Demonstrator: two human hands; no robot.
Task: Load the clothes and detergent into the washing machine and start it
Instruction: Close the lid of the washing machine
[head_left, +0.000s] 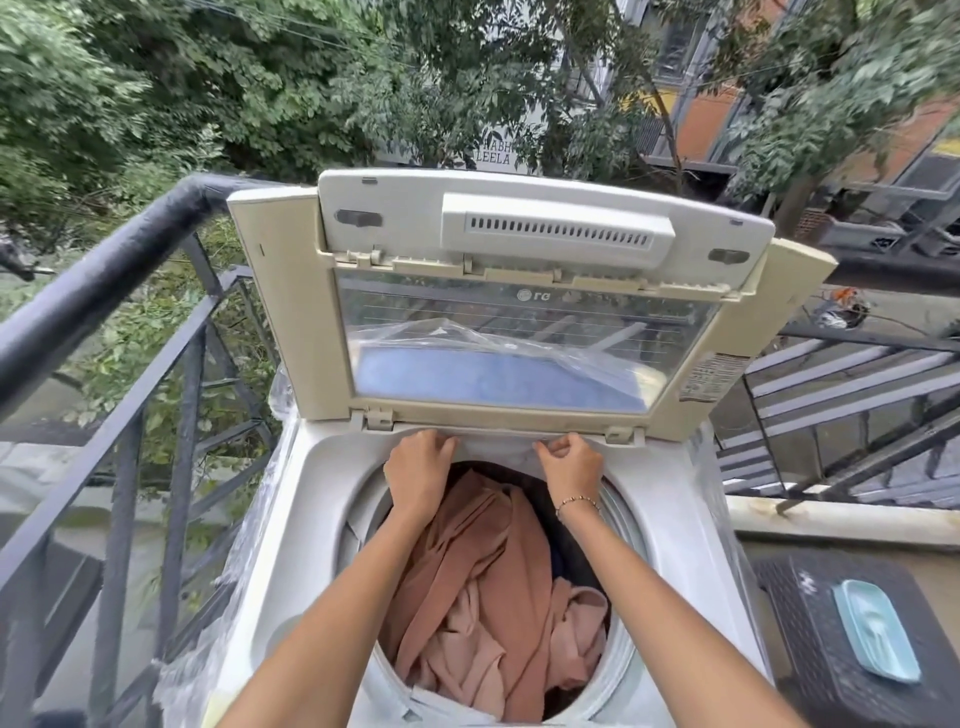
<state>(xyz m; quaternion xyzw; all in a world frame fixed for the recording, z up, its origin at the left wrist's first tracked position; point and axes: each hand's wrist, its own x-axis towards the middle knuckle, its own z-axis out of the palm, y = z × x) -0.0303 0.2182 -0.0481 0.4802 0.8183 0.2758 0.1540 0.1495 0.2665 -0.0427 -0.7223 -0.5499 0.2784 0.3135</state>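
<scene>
A white top-loading washing machine (322, 499) stands in front of me with its folding lid (519, 312) raised upright. Pink and peach clothes (483, 587) fill the drum, with some dark cloth beneath them. Both of my arms reach over the drum to its far rim, just under the lid hinge. My left hand (418, 470) has its fingers curled on the edge of a white panel there. My right hand (569, 462) pinches the same white edge further right. What exactly that panel is, I cannot tell.
A black metal railing (130, 332) runs along the left and behind the machine. At the right a black crate (821, 639) carries a light blue tray (878, 631). Clear plastic wrap (260, 545) hangs on the machine's sides. Trees and buildings lie beyond.
</scene>
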